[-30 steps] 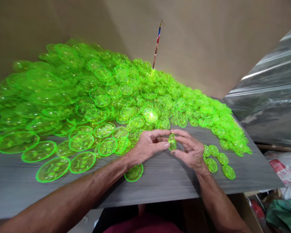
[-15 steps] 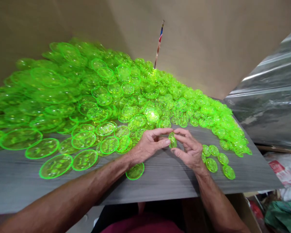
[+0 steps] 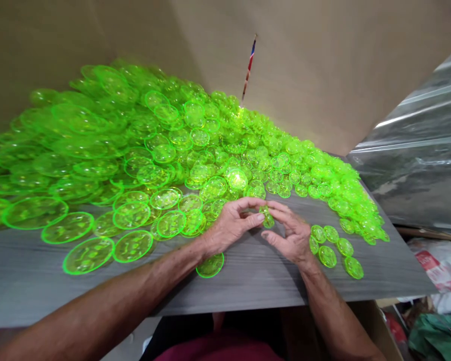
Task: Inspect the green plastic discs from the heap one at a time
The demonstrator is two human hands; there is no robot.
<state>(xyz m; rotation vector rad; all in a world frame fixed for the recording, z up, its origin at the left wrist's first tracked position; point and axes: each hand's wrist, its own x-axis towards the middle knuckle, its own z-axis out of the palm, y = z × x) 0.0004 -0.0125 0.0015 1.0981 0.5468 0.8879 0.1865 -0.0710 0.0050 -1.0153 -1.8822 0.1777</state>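
Between my two hands, just above the grey table, is a small translucent neon-green plastic piece point(image 3: 267, 218), tilted and partly covered by fingers. My left hand point(image 3: 231, 223) pinches it by thumb and forefinger. The fingers of my right hand point(image 3: 291, 231) reach its far side, while the right thumb stands apart below it. Several small round green pieces point(image 3: 327, 256) lie just right of my right hand. A larger green disc point(image 3: 210, 264) rests on the table under my left wrist.
A big heap of the same green discs point(image 3: 135, 130) spreads over the grey table point(image 3: 248, 286) and leans on a brown board point(image 3: 315, 65). A thin striped stick point(image 3: 249, 67) rises behind the heap. Plastic-wrapped material point(image 3: 417, 150) and bags point(image 3: 441, 265) are at the right.
The green piece has turned and shifted slightly left in my fingers. My right thumb has moved away from it. The view has shifted a little.
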